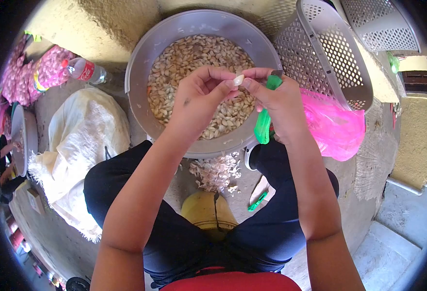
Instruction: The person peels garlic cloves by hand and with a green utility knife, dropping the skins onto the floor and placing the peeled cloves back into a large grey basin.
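Observation:
Both hands meet above a wide grey tub, at a pale garlic clove. My left hand is closed, pinching the clove between thumb and fingertips. On the clove's other side, the thumb and finger of my right hand are closed on it too. A green-handled knife is tucked in my right hand, its handle hanging down below the palm; its blade is mostly hidden. Many garlic cloves fill the bottom of the tub under the hands.
Garlic skins lie on the floor before a yellow container between my legs. A green cutter rests nearby. At right stand a grey perforated basket and pink bag; at left, a white sack and cola bottle.

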Motion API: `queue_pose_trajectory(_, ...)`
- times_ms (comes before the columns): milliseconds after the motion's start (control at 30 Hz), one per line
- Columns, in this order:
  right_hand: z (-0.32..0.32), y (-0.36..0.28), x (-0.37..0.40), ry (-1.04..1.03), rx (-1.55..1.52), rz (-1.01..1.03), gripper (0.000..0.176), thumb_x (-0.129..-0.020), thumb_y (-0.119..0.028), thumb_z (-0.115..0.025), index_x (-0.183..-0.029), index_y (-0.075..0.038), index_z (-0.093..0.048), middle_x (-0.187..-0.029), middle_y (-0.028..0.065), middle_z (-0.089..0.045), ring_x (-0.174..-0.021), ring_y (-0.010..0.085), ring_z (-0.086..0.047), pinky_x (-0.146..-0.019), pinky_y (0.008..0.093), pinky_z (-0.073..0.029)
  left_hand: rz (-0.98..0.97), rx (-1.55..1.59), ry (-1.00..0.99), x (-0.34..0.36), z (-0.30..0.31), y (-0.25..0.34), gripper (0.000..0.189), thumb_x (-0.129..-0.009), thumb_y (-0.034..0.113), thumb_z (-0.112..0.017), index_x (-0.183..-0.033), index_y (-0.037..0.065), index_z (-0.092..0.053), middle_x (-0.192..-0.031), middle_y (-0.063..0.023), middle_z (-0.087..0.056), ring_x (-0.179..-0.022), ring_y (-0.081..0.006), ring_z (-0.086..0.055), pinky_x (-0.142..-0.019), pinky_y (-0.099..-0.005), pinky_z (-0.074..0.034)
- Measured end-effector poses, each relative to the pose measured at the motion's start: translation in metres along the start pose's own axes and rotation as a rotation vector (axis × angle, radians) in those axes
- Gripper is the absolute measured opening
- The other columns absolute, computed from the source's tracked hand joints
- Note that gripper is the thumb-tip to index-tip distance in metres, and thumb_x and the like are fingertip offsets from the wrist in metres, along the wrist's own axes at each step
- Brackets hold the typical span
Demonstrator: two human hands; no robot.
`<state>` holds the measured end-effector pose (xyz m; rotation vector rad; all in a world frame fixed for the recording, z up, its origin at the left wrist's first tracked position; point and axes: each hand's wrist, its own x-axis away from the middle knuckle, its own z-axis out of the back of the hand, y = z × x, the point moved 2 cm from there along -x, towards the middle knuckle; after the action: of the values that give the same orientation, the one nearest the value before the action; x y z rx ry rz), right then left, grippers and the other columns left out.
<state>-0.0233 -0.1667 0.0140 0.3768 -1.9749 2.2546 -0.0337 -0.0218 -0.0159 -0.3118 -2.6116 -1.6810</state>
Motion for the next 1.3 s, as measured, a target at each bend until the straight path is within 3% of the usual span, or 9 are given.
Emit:
queue_pose_trajectory(167,0.003,-0.002,-0.001,-0.085,-0.03,-0.015,0.016,-0.075,-0.015,-0.065,-0.085,-0.003,-0.062,-0.063,-0.0015,-0.056,-0.049,0.0041,-0.045,-0.043,0.0182,-0.035,0.03,0.006,-0.034,0.001,0.003,0.004,0.015,-0.082,0.005,-0.055,-0.095,-0.002,-0.052,-0.093,-0.0088,-0.056,-0.088,-0.0159,-0.057,-0.081,-0.0286,-0.049)
queue_pose_trajectory(267,0.004,-0.009,0.0,-0.061,0.133,0.041,0.014,-0.075,-0.014,-0.065,-0.083,-0.003,-0.062,-0.063,-0.0015,-0.056,-0.049,0.0037,-0.044,-0.044,0.0186,-0.035,0.027,0.027,-0.063,0.001,0.005,0.005,0.015,-0.082,0.004,-0.054,-0.096,-0.002,-0.051,-0.094,-0.0092,-0.056,-0.088,-0.0158,-0.056,-0.081,-0.0293,-0.049)
queue_pose_trajectory(467,0.004,-0.007,0.0,-0.083,0.223,0.213,0.014,-0.075,-0.012,-0.062,-0.081,0.0,-0.059,-0.067,0.0,-0.056,-0.059,0.006,-0.047,-0.054,0.0209,-0.04,0.049,0.053,-0.077,0.001,0.007,0.006,0.015,-0.082,0.004,-0.054,-0.096,-0.002,-0.051,-0.094,-0.0092,-0.056,-0.088,-0.0156,-0.056,-0.081,-0.0295,-0.049)
queue_pose_trajectory(667,-0.003,-0.006,0.004,-0.037,0.249,0.24,0.012,-0.073,-0.01,-0.062,-0.08,-0.001,-0.058,-0.068,0.0016,-0.057,-0.063,0.0072,-0.05,-0.059,0.0225,-0.042,0.034,0.084,-0.031,0.001,0.004,0.004,0.014,-0.082,0.004,-0.054,-0.095,-0.002,-0.052,-0.094,-0.0091,-0.056,-0.088,-0.016,-0.056,-0.082,-0.0298,-0.048)
queue_pose_trajectory(767,-0.007,-0.002,0.004,-0.009,0.301,0.281,0.012,-0.072,-0.009,-0.061,-0.08,-0.002,-0.058,-0.071,0.0051,-0.058,-0.063,0.0099,-0.052,-0.059,0.0238,-0.043,0.025,0.118,0.003,0.001,0.002,0.002,0.014,-0.082,0.005,-0.055,-0.095,-0.001,-0.052,-0.093,-0.0089,-0.057,-0.086,-0.0156,-0.056,-0.08,-0.0288,-0.048)
queue_pose_trajectory(933,-0.011,-0.003,0.005,-0.046,0.397,0.364,0.012,-0.07,-0.009,-0.06,-0.078,-0.001,-0.056,-0.076,0.0111,-0.057,-0.07,0.0229,-0.056,-0.065,0.0301,-0.044,0.13,0.293,-0.001,0.001,0.007,-0.002,0.01,-0.082,0.007,-0.054,-0.09,0.001,-0.053,-0.09,-0.008,-0.058,-0.082,-0.0135,-0.056,-0.073,-0.0253,-0.046)
queue_pose_trajectory(1067,-0.013,-0.004,0.005,-0.074,0.524,0.447,0.012,-0.068,-0.008,-0.06,-0.076,-0.001,-0.054,-0.077,0.013,-0.056,-0.074,0.0294,-0.056,-0.068,0.0333,-0.044,0.17,0.203,-0.037,0.001,0.007,0.003,0.007,-0.083,0.008,-0.052,-0.088,0.002,-0.052,-0.087,-0.0074,-0.058,-0.08,-0.0131,-0.057,-0.071,-0.0247,-0.046)
queue_pose_trajectory(1300,-0.016,-0.006,0.009,-0.109,0.492,0.415,0.012,-0.068,-0.007,-0.06,-0.077,-0.001,-0.055,-0.077,0.0127,-0.056,-0.073,0.0263,-0.056,-0.066,0.0315,-0.044,0.157,0.282,0.12,-0.003,0.011,0.003,0.011,-0.086,0.011,-0.049,-0.094,0.003,-0.049,-0.086,-0.0077,-0.057,-0.079,-0.0151,-0.057,-0.067,-0.0255,-0.048)
